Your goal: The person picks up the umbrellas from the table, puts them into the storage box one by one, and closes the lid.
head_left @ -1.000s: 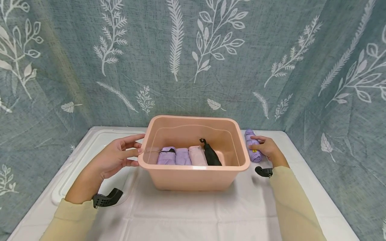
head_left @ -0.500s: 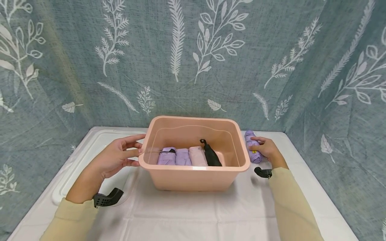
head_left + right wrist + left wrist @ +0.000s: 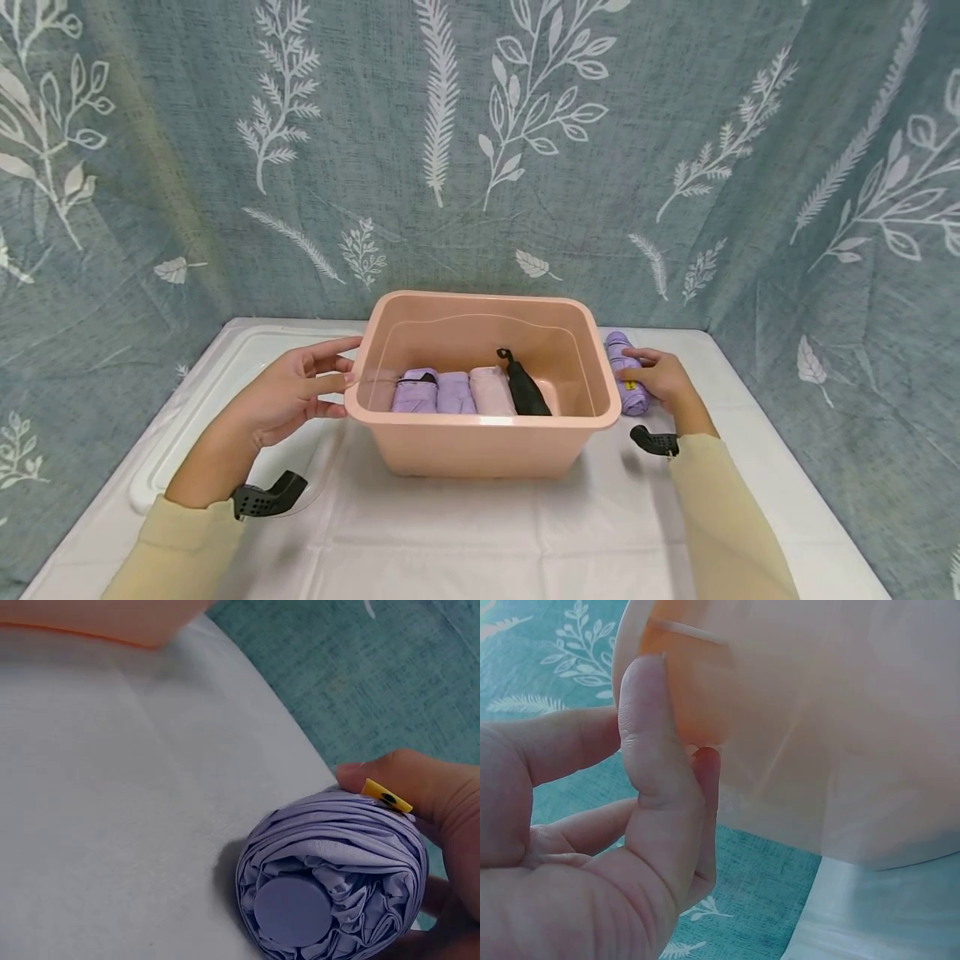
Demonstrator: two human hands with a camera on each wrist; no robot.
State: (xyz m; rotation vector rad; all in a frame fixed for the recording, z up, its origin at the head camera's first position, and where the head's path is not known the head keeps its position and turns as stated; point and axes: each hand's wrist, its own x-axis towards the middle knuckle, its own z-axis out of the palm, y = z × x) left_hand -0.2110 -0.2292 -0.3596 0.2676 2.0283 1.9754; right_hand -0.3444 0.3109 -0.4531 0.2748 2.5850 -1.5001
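Note:
A rolled lilac folding umbrella [image 3: 628,387] lies at the table's right side, beside a peach plastic bin [image 3: 480,454]. My right hand [image 3: 660,375] grips it from its right side. The right wrist view shows its round end [image 3: 292,911] and a yellow tag [image 3: 386,796]. My left hand [image 3: 300,383] holds the bin's left rim, thumb and fingers bent at its edge. Inside the bin stand two lilac rolled bundles [image 3: 415,396], a pink one [image 3: 492,392] and a black folded umbrella [image 3: 527,390] with a loop. The front wall hides their lower parts.
A pale lid-like tray [image 3: 251,358] lies flat at the table's left, partly behind my left arm. A white cloth [image 3: 450,533] covers the table. Blue-green leaf-patterned curtains [image 3: 480,167] stand close behind and at both sides.
My right hand and the lilac umbrella have shifted slightly toward me along the table. The bin and my left hand stay in place.

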